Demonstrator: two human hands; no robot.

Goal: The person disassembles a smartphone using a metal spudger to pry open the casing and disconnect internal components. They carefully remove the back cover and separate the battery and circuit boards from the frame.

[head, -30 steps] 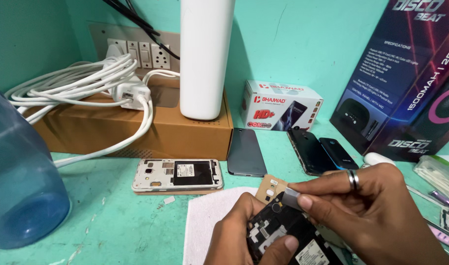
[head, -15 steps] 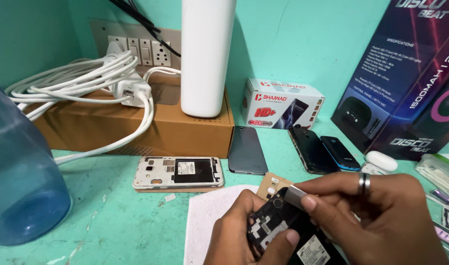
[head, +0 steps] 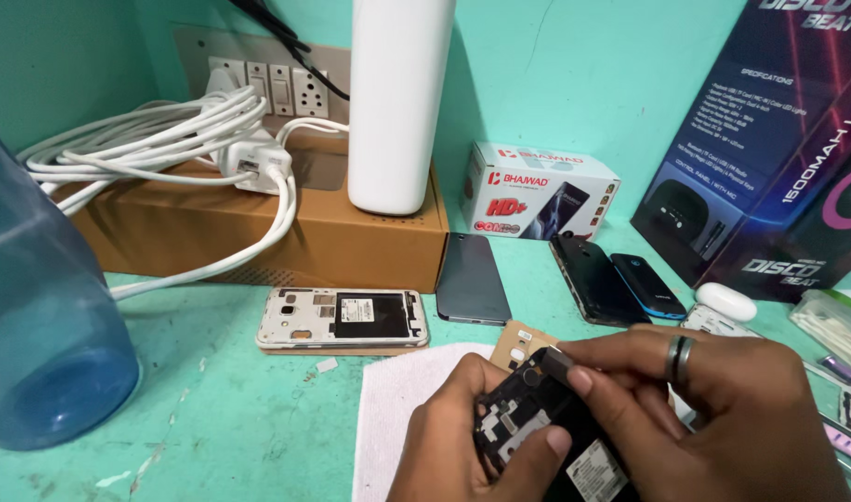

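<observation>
Over the white cloth (head: 407,409) on the green desk (head: 221,409), both hands close on an opened black phone body (head: 527,423), the left hand (head: 462,446) cradling it, the right hand (head: 713,418) pinching a small grey part (head: 557,361) at its top edge, back cover already off, innards exposed.

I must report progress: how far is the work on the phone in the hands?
Done: the black phone has its back cover off. In hand: left hand holds it, right hand pinches a small part at its top. Left: it remains uncovered.
</observation>
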